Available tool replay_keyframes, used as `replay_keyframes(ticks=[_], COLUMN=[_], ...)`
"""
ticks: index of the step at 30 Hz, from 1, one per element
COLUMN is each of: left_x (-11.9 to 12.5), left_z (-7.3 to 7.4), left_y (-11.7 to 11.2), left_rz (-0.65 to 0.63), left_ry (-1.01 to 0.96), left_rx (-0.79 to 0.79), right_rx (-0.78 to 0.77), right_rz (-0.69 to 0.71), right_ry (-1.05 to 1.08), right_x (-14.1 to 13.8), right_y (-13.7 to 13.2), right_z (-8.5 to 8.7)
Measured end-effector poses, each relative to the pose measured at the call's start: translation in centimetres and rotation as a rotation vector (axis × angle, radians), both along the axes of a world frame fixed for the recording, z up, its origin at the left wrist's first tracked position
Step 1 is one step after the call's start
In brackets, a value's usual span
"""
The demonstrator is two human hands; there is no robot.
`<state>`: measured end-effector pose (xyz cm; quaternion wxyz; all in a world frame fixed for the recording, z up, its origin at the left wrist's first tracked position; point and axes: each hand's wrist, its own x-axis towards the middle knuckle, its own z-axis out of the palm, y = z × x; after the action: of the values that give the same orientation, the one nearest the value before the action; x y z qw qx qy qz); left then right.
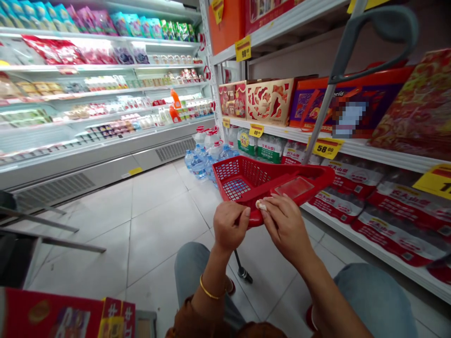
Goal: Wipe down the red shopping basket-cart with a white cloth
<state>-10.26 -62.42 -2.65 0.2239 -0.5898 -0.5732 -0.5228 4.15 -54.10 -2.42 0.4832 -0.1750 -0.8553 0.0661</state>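
My left hand [230,226] is curled into a loose fist just in front of the near rim of a red shopping basket [246,176]; a gold bangle sits on its wrist. My right hand [285,225] is beside it, its fingertips pinched on a small pale scrap [261,204] at the basket's rim. What the left hand's fingers enclose is hidden. The basket looks empty and stands on the tiled floor; its grey handle [373,33] rises to the upper right. My knees in blue jeans show below.
Shelves on the right hold red and gold gift boxes [269,101] with yellow price tags, and shrink-wrapped water packs [355,188] lower down. Loose water bottles [204,155] stand on the floor beyond the basket. A lit chiller case [98,94] runs along the left. Red boxes [52,314] lie at the bottom left.
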Motion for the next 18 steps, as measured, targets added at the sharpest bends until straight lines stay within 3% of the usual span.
replay_keyframes(ticks=[3,8,12,18], left_x=[1.1,3.7,5.0,4.7], left_z=[0.7,1.2,0.3,-1.1], left_y=[-0.5,-0.7,0.0,0.9], left_rz=[0.062,0.196,0.247,0.232], left_ry=[0.087,0.068,0.021,0.098], left_rx=[-0.071,-0.187,-0.128,0.021], right_rx=[0.005,-0.01,-0.001,0.1], right_rz=[-0.002,0.001,0.047,0.077], right_ry=[-0.004,0.001,0.014,0.056], right_x=[-0.3,-0.7,-0.6,0.1], right_y=[0.0,-0.3,-0.2,1.0], right_z=[-0.1,-0.3,-0.3,-0.6])
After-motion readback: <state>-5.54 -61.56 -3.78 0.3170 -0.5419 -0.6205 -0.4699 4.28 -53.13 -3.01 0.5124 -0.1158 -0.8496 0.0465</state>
